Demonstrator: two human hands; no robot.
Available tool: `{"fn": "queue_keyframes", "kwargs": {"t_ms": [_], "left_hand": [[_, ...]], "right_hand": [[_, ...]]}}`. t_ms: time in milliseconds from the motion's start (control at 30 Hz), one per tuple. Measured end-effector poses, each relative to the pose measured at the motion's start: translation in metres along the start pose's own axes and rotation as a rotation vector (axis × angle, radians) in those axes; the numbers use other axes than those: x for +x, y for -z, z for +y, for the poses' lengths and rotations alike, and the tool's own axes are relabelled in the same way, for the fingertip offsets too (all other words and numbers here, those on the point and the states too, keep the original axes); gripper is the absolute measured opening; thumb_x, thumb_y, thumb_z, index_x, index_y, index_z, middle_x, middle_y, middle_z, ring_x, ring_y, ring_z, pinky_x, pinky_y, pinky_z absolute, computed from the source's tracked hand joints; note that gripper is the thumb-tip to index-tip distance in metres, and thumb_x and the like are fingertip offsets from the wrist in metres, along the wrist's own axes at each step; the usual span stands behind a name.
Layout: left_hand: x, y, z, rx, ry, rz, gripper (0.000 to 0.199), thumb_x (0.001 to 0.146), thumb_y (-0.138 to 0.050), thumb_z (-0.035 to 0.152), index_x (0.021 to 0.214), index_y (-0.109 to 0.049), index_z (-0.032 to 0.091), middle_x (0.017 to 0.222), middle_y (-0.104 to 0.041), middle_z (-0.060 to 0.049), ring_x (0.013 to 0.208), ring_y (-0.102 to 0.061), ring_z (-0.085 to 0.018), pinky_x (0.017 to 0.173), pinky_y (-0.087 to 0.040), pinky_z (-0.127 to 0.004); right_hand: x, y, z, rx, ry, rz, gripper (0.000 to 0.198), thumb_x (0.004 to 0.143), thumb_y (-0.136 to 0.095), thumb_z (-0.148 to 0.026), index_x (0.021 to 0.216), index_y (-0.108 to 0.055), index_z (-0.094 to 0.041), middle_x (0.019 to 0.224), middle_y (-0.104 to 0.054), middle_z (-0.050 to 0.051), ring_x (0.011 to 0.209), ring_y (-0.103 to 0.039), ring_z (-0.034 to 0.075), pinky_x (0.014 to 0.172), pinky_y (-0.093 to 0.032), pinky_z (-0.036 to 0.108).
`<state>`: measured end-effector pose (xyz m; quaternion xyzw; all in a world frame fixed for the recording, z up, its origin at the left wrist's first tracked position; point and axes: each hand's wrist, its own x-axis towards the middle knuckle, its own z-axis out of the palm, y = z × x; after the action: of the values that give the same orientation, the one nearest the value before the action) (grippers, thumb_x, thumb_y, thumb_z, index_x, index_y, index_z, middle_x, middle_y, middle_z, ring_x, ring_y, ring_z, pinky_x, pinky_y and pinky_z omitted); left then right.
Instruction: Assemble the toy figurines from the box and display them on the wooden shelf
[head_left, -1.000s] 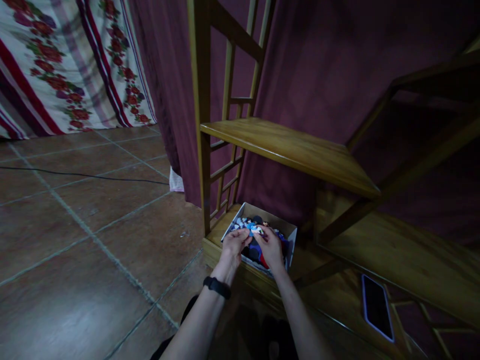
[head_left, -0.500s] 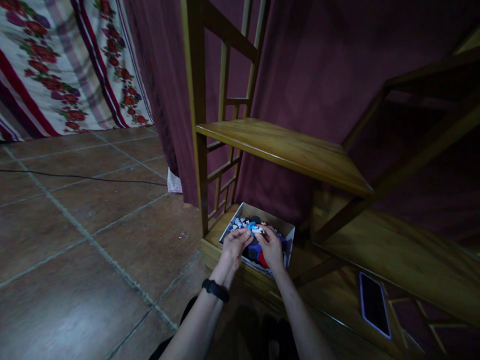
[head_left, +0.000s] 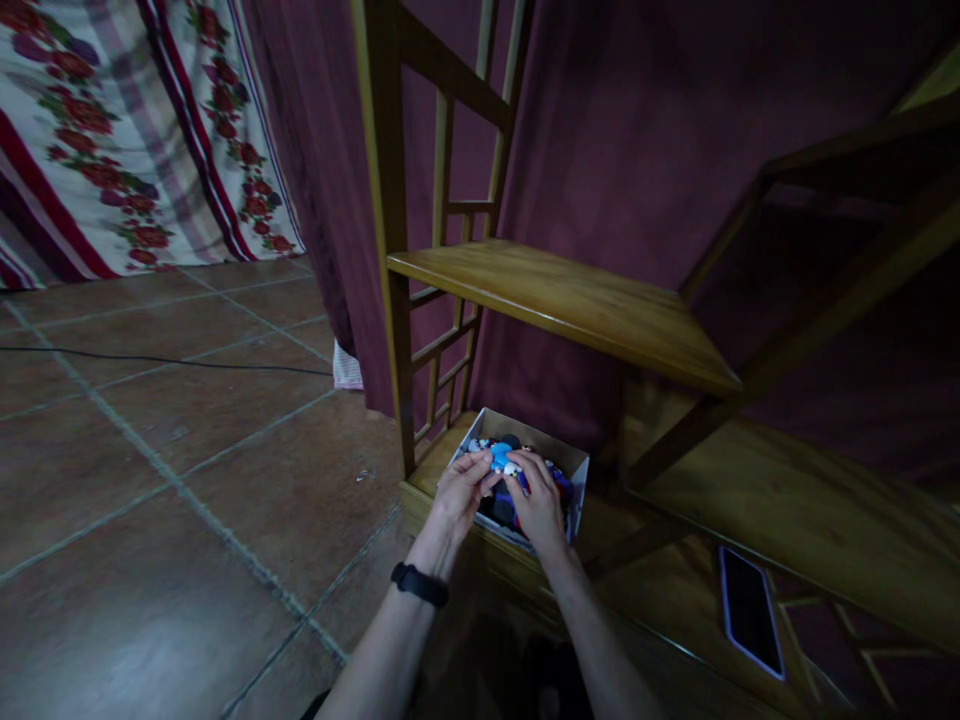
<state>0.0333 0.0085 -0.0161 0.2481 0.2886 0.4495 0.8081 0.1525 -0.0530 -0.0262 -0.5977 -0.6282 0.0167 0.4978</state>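
Between my two hands is a small blue-and-white object [head_left: 501,457], possibly a little figure; its exact kind is too small to make out. My left hand [head_left: 459,492] pinches its blue side, with a black band [head_left: 420,584] around that wrist. From the other side, the fingers of my right hand [head_left: 538,498] are closed on its white part. Both hands are over a white cardboard box [head_left: 551,441] on the low wooden shelf. Inside lie several small items in white, dark, purple and red, partly covered by my hands.
A wooden shelf board [head_left: 562,300] juts out above the box, beside a wooden post [head_left: 390,300]. At the lower right a phone [head_left: 751,612] lies on the wood. A black cable [head_left: 165,358] crosses the tiled floor, and purple cloth [head_left: 600,150] hangs behind.
The blue-and-white object has been turned between my fingers, so more of its blue side shows. My left hand has shifted slightly left and down. The view has moved a little.
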Motion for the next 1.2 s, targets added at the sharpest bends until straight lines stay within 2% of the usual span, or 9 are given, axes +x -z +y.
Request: {"fn": "queue_keyframes", "kwargs": {"t_ms": [400,600,733,800,967,1200], "left_hand": [[0.000,0.005,-0.007,-0.023,0.012,0.023,0.012,0.067,-0.073,0.013,0.078,-0.069,0.008,0.076,-0.071,-0.009,0.071,-0.066,-0.014,0.075,-0.054,-0.027],[-0.002,0.001,-0.004,-0.028,0.039,-0.010,0.015,0.070,-0.069,0.007,0.085,-0.070,0.008,0.086,-0.071,-0.010,0.079,-0.066,-0.015,0.079,-0.053,-0.026],[-0.001,0.001,-0.002,0.043,0.064,0.034,0.022,0.067,-0.071,0.006,0.088,-0.070,0.011,0.088,-0.071,-0.009,0.077,-0.066,-0.014,0.075,-0.052,-0.023],[-0.001,0.002,-0.002,0.092,0.068,0.049,0.024,0.065,-0.073,0.007,0.088,-0.071,0.013,0.086,-0.071,-0.007,0.074,-0.065,-0.012,0.072,-0.051,-0.021],[0.000,0.004,-0.006,0.144,0.056,0.033,0.031,0.060,-0.077,0.012,0.090,-0.070,0.016,0.085,-0.070,-0.005,0.072,-0.063,-0.010,0.069,-0.050,-0.021],[0.002,0.002,-0.013,0.136,0.028,0.059,0.028,0.058,-0.077,0.008,0.085,-0.070,0.010,0.075,-0.070,-0.007,0.062,-0.062,-0.011,0.062,-0.046,-0.021]], "right_hand": [[-0.003,-0.002,0.004,0.064,-0.046,0.018,0.023,0.085,-0.051,-0.023,0.105,-0.063,-0.024,0.105,-0.064,0.006,0.101,-0.057,0.020,0.091,-0.045,0.036],[0.001,-0.010,0.011,0.239,-0.227,0.090,0.023,0.081,-0.055,-0.031,0.100,-0.064,-0.021,0.103,-0.064,0.007,0.098,-0.059,0.020,0.088,-0.047,0.035],[0.003,-0.015,0.015,0.442,-0.421,0.096,0.028,0.078,-0.058,-0.035,0.101,-0.062,-0.020,0.100,-0.067,0.006,0.090,-0.062,0.020,0.081,-0.050,0.034],[0.005,-0.015,0.015,0.527,-0.475,0.083,0.030,0.077,-0.059,-0.036,0.102,-0.062,-0.019,0.099,-0.068,0.006,0.088,-0.063,0.020,0.079,-0.051,0.033],[0.007,-0.013,0.010,0.553,-0.521,0.073,0.030,0.076,-0.058,-0.040,0.095,-0.064,-0.018,0.094,-0.069,0.005,0.084,-0.064,0.020,0.075,-0.052,0.032],[0.005,-0.017,0.014,0.569,-0.549,0.087,0.031,0.074,-0.060,-0.041,0.094,-0.064,-0.017,0.089,-0.070,0.004,0.079,-0.064,0.019,0.071,-0.052,0.031]]}}
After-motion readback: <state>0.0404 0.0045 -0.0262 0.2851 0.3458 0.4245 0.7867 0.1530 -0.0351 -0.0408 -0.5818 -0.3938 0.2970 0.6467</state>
